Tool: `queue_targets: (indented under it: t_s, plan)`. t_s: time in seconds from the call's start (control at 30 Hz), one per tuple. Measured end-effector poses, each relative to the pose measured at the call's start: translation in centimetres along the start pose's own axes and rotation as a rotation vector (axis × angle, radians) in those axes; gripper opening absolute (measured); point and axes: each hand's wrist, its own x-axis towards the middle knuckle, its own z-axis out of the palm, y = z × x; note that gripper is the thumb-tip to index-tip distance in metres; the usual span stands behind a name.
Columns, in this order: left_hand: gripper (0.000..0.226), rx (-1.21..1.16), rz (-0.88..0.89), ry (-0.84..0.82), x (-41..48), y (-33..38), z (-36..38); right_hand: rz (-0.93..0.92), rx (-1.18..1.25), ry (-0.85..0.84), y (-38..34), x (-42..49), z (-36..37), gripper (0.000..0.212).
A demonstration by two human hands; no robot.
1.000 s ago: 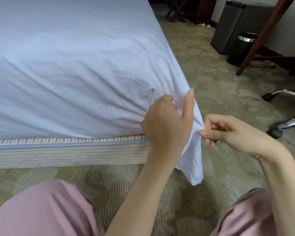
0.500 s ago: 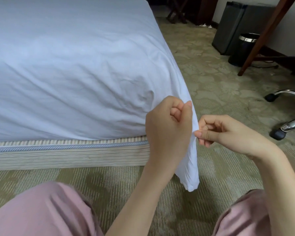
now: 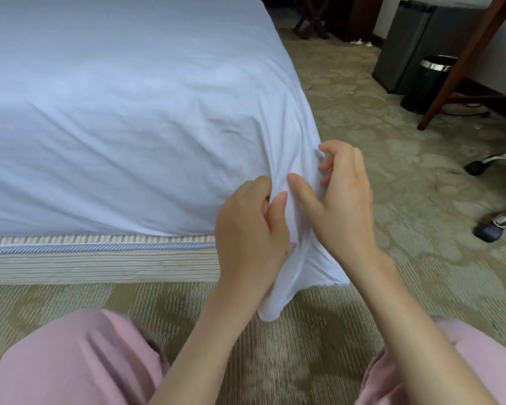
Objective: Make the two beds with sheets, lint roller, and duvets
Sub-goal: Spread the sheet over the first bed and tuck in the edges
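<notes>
Grips the white sheet (image 3: 158, 127), mid frame, with the left hand (image 3: 250, 229) curled tight. Pinches the same hanging corner with the right hand (image 3: 345, 209), just beside

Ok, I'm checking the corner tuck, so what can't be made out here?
Head view:
- Mattress corner: covered by the sheet, left hand and right hand.
- Left hand's grip: fingertips buried in bunched sheet.
- Bed: left and far ends cut off by frame edges.
- Chair base: cut off by right edge.
- Second bed, lint roller, duvets: out of view.

Loose pink trousers (image 3: 79, 361), bare forearms (image 3: 205, 346)
</notes>
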Motion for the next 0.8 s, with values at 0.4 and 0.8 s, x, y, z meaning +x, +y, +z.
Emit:
queue_targets:
  t_s: [0.4, 0.8]
  plan:
    - [0.026, -0.352, -0.171, -0.185, 1.1, -4.3, -2.6, -0.075, 0.098, -0.188, 0.8, 1.2, -2.9, 0.015]
    - [0.028, -0.336, -0.225, -0.184, 0.4, -5.5, -0.4, -0.072, -0.039, -0.235, 0.9, 1.7, -1.2, 0.016]
